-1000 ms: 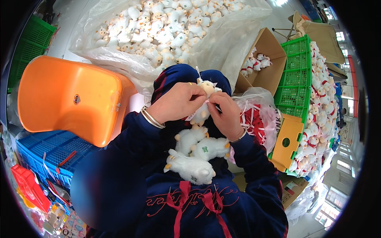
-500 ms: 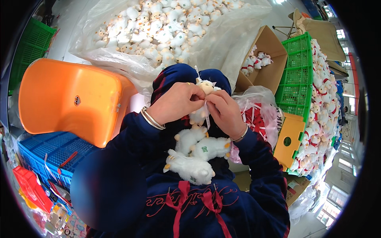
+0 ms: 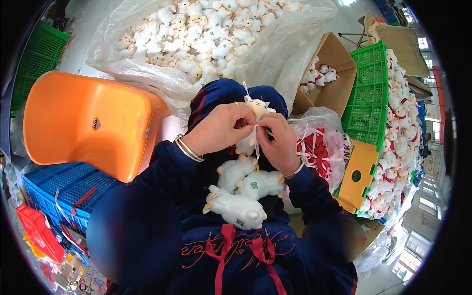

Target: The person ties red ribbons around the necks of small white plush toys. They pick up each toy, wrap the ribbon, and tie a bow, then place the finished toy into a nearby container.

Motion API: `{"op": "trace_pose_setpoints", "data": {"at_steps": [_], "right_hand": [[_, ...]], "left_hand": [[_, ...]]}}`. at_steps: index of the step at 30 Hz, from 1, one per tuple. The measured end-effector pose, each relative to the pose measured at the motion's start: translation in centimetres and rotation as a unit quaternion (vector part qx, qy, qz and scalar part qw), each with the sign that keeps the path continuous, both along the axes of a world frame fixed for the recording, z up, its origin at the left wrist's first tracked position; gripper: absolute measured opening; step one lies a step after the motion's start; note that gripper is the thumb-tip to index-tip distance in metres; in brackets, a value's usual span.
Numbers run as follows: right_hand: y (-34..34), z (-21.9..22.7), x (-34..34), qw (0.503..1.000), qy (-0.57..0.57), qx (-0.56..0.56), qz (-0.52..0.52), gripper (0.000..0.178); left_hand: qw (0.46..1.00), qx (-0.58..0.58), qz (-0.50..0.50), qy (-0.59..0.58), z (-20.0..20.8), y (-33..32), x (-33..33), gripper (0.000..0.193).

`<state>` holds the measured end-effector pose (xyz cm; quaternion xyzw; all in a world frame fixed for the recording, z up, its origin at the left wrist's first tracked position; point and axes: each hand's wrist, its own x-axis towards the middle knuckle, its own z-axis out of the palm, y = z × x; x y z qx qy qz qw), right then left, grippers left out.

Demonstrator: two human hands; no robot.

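A small white plush sheep [image 3: 256,106] is propped between my knees, its face upward. A thin pale ribbon [image 3: 256,142] is at its neck, one end hanging down over its body. My left hand [image 3: 221,129] pinches at the ribbon with thumb and index finger, just under the plush's chin. Opposite it, my right hand [image 3: 279,143] also has its thumb and forefinger closed on the ribbon. The fingers hide the knot area. Several more white plush toys [image 3: 238,209] lie on my lap, one showing a green leaf patch.
A large clear plastic sheet [image 3: 142,73] ahead holds a heap of white plush toys. Left are an orange chair [image 3: 83,123] and a blue crate [image 3: 39,189]. Right are a cardboard box [image 3: 339,59], a bag of red ribboned pieces [image 3: 317,150] and a green crate [image 3: 366,98] of plush toys.
My right hand has turned slightly and its fingers have shifted at the ribbon; the right forearm has drawn in a little. The left hand stays nearly in place.
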<state>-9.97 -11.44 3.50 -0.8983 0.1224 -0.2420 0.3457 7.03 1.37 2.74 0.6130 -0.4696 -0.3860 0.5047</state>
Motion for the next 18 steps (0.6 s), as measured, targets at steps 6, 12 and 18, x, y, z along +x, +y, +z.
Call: {"op": "trace_pose_setpoints", "data": {"at_steps": [6, 12, 18], "right_hand": [[-0.5, -1.5, -0.4, 0.998, -0.061, -0.022, 0.020, 0.019], [-0.7, -2.0, -0.3, 0.997, -0.069, -0.031, 0.029, 0.020], [-0.9, -1.7, -0.3, 0.997, -0.059, -0.039, 0.038, 0.020]], "left_hand": [[1.000, 0.023, -0.001, -0.003, 0.6, -0.1, -0.2, 0.010], [0.999, 0.036, -0.007, 0.008, 0.6, -0.1, 0.4, 0.012], [0.998, 0.034, -0.015, 0.041, 1.1, 0.0, 0.7, 0.012]]}}
